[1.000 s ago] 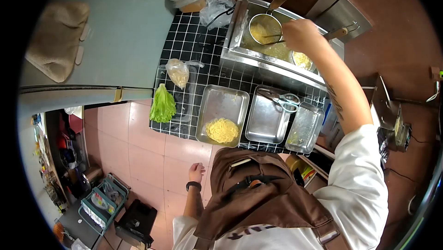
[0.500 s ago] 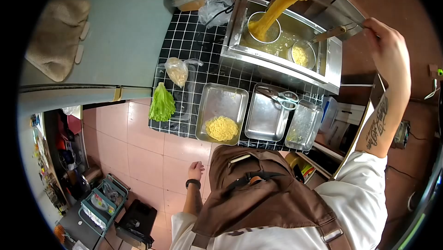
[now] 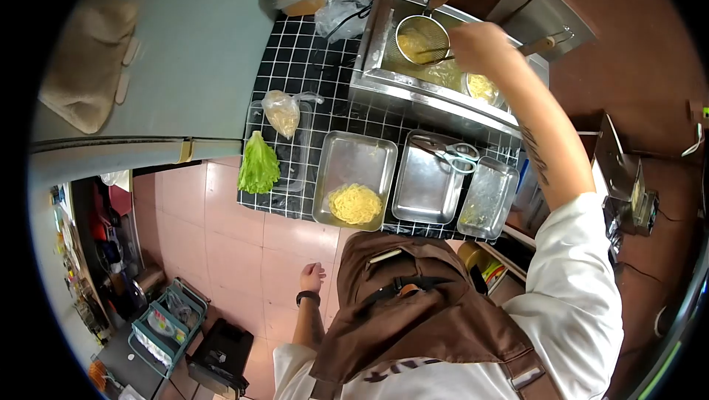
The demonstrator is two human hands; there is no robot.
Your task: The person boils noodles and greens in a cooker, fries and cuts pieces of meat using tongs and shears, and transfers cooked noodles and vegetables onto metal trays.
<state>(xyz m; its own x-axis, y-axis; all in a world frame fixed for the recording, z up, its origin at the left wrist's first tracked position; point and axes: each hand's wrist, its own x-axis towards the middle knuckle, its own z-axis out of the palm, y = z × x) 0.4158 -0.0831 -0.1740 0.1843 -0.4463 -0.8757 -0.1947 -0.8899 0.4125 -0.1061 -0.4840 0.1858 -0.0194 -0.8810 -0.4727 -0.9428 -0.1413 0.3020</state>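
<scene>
My right hand [image 3: 481,47] is closed around chopsticks [image 3: 437,56] over the steel cooker. Their tips reach into a strainer [image 3: 422,19] with yellow noodles [image 3: 415,41] in it, down in the liquid. A second strainer [image 3: 468,88] holding pale noodles [image 3: 483,87] sits to the right in the same cooker [image 3: 413,88], partly under my forearm. My left hand [image 3: 313,277] hangs low beside the apron, its fingers curled with nothing seen in them. Nearest to it, a metal tray [image 3: 354,160] holds a heap of yellow noodles [image 3: 355,203].
Scissors [image 3: 459,156] lie across a middle tray [image 3: 427,192], with a smaller tray [image 3: 489,195] to its right. Lettuce [image 3: 258,165] and a tied plastic bag [image 3: 282,113] rest at the table's left side. Crumpled clear plastic [image 3: 344,13] lies behind.
My right hand has come down and left from the far right toward the strainer. The noodles that hung stretched high above it are now down inside. My left hand stays almost still.
</scene>
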